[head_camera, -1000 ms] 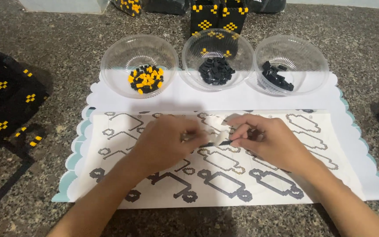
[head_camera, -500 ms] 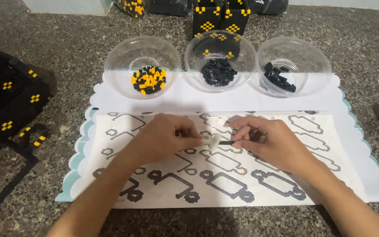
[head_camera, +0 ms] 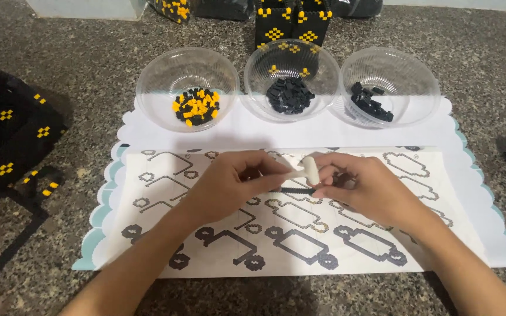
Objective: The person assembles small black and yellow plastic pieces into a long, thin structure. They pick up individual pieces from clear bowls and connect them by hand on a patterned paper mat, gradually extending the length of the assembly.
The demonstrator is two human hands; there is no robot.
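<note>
My left hand [head_camera: 229,184] grips a small white mallet [head_camera: 304,169] whose head sits between both hands. My right hand [head_camera: 364,187] pinches a thin black strip of tiny bricks [head_camera: 291,191] lying flat on a printed sheet of black outline shapes [head_camera: 165,175]. The mallet head hovers just above the strip's right end, close to my right fingers. Behind the sheet stand three clear bowls: the left bowl [head_camera: 165,73] holds black and yellow pieces, the middle bowl [head_camera: 265,61] black pieces, the right bowl [head_camera: 411,76] black pieces.
The sheet lies on a white scalloped mat [head_camera: 487,234] over a speckled stone surface. A black and yellow brick-built bag [head_camera: 7,134] sits at the left edge. More black and yellow brick pieces [head_camera: 291,26] stand behind the bowls.
My left hand has brought the white mallet up between both hands, over the black strip. My right hand stays on the strip. The camera has tilted slightly downward.
</note>
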